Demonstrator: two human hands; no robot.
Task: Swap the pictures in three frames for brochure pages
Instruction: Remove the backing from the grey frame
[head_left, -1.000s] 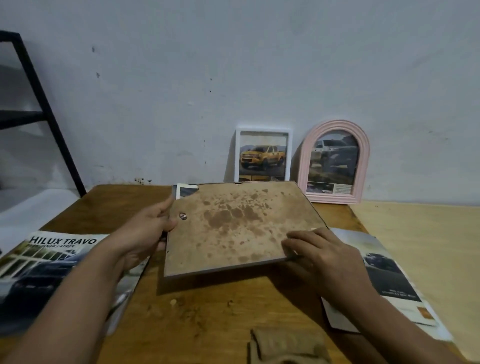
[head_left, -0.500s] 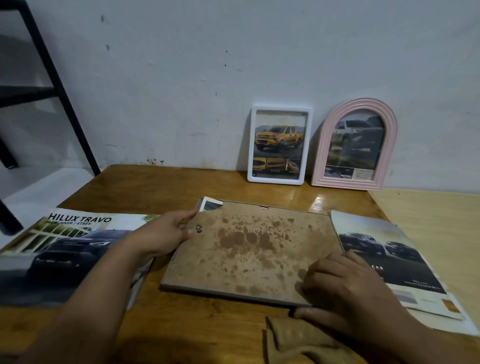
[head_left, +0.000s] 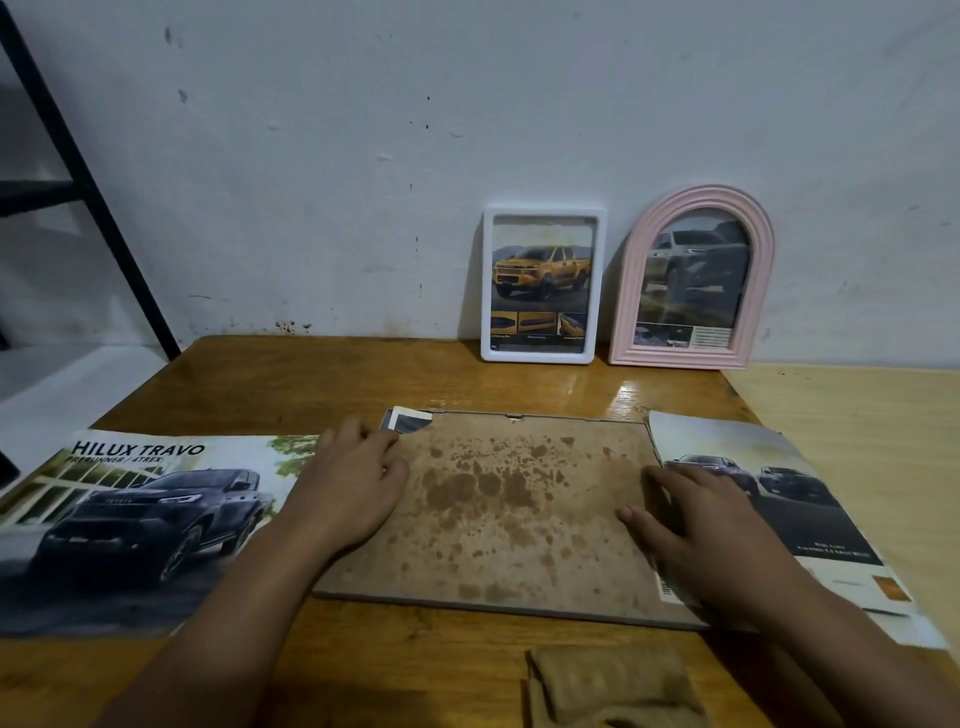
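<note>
Altogether three frames show — a white rectangular frame and a pink arched frame leaning on the wall, and a stained frame back lying face-down mid-worktop. Two brochure pieces flank it; the left brochure reads "HILUX TRAVO", the right brochure page touches its edge. Left hand and right hand rest flat, fingers spread, gripping nothing. Bare worktop lies behind — a folded cloth in front.

Face-down frame hides its picture; cloth cropped.
</note>
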